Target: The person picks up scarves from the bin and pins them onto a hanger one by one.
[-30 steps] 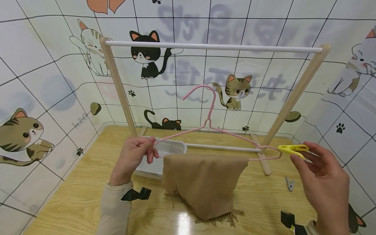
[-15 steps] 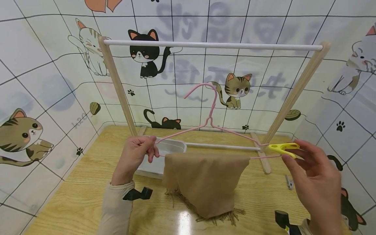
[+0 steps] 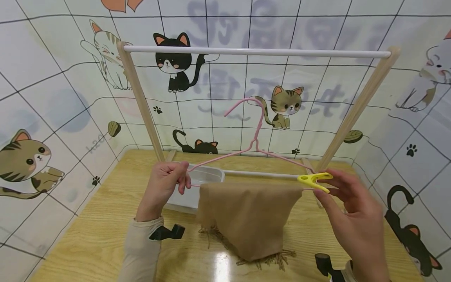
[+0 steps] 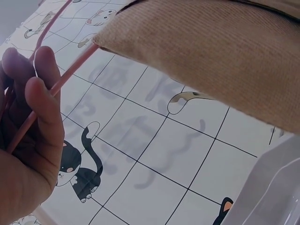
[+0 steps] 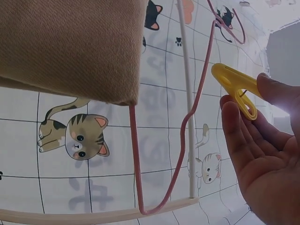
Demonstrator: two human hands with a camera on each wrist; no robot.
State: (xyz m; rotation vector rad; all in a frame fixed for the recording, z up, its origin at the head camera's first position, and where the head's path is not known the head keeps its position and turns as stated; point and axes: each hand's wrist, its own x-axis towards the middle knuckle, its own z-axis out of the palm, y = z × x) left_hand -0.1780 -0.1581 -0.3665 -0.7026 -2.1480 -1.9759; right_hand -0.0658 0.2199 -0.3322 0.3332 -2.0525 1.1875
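Observation:
A pink clothes hanger (image 3: 225,155) is held up over the table, its hook upward. Draped over its bottom bar is a brown fringed scarf (image 3: 251,219), also large in the left wrist view. My left hand (image 3: 163,188) grips the hanger's left end, fingers curled round the wire. Between thumb and fingers my right hand (image 3: 356,211) pinches a yellow clothespin (image 3: 313,181) by its handles. In the right wrist view the clothespin (image 5: 234,89) is apart from the scarf, with the hanger's bare right end (image 5: 183,140) between them.
Behind the hanger stands a rack with a white top rod (image 3: 253,51) and wooden legs (image 3: 357,109). A white plastic tub (image 3: 183,203) sits on the wooden table (image 3: 95,227) at back left. A cat-print sheet (image 3: 225,82) hangs behind.
My right hand has moved left with the clothespin, from the hanger's right end towards the scarf's right edge. The hanger and scarf have shifted slightly right; my left hand keeps its grip.

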